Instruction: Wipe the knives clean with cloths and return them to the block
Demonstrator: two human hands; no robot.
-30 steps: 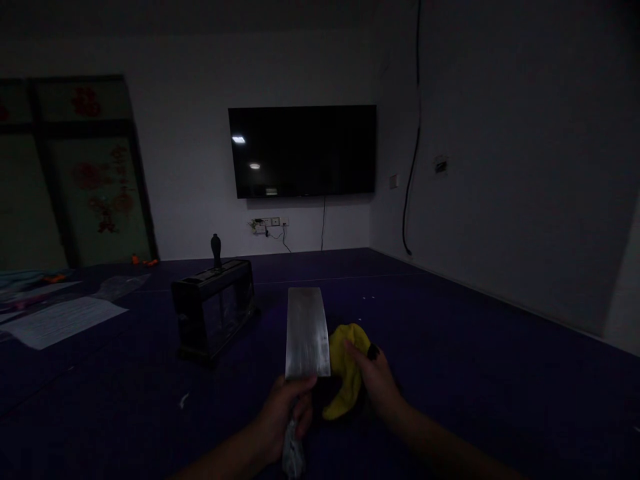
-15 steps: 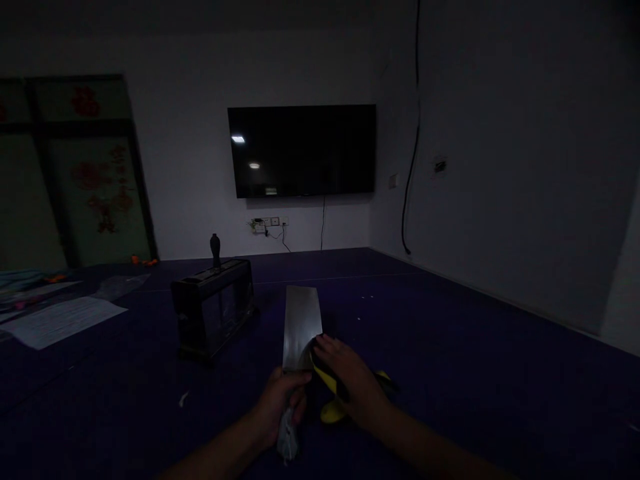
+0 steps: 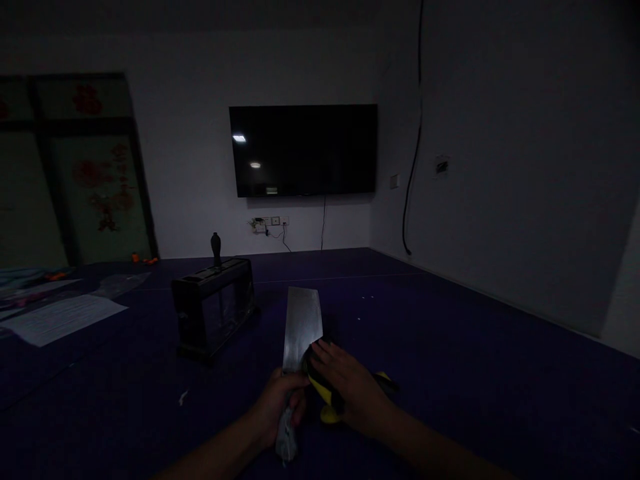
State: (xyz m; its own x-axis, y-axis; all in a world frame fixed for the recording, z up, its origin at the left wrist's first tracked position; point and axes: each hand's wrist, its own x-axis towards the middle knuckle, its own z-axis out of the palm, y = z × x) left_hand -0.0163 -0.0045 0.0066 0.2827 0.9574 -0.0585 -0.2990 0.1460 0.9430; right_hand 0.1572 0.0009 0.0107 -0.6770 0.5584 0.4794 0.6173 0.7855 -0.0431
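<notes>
A cleaver (image 3: 303, 321) points away from me, its broad metal blade tilted up above the purple floor. My left hand (image 3: 283, 405) is closed around its handle (image 3: 287, 437), which looks wrapped in something pale. Against the right side of the blade, near the handle, rests a black-and-yellow object (image 3: 320, 388) whose exact kind I cannot make out in the dark. My right hand (image 3: 350, 387) is wrapped over it from above and hides much of it. More black and yellow shows to the right of that wrist.
Left of the cleaver stands a black box-like holder (image 3: 213, 307) with clear sides and a dark vase-shaped piece on top. Printed paper (image 3: 65, 319) and plastic lie at the far left. White scraps dot the purple floor (image 3: 450, 360). A television (image 3: 305, 150) hangs on the far wall.
My right hand and the black-and-yellow object have moved slightly left and down the blade, closer to the handle. My left hand keeps its grip on the cleaver.
</notes>
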